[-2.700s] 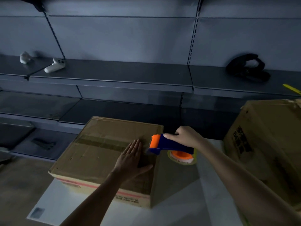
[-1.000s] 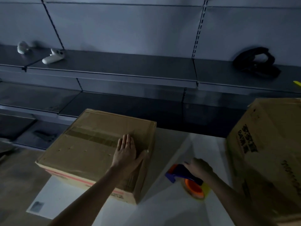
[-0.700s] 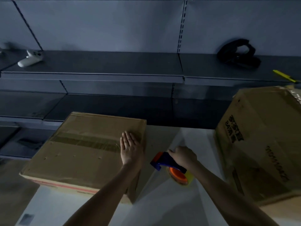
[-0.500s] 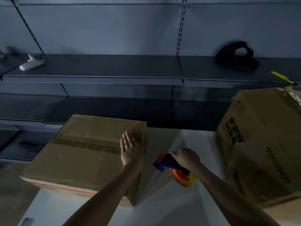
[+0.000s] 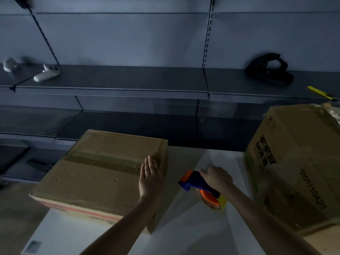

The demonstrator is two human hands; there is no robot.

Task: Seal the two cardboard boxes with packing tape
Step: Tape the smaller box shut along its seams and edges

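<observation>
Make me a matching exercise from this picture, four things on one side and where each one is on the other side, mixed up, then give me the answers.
Things:
1. left hand
2. tape dispenser
3. yellow knife
4. white controller

Places:
A. left end of the upper shelf
B. gripped in the right hand
C. flat on top of the low box
D. right end of the upper shelf, above the tall box

Pairs: 1-C, 2-B, 3-D, 4-A
</observation>
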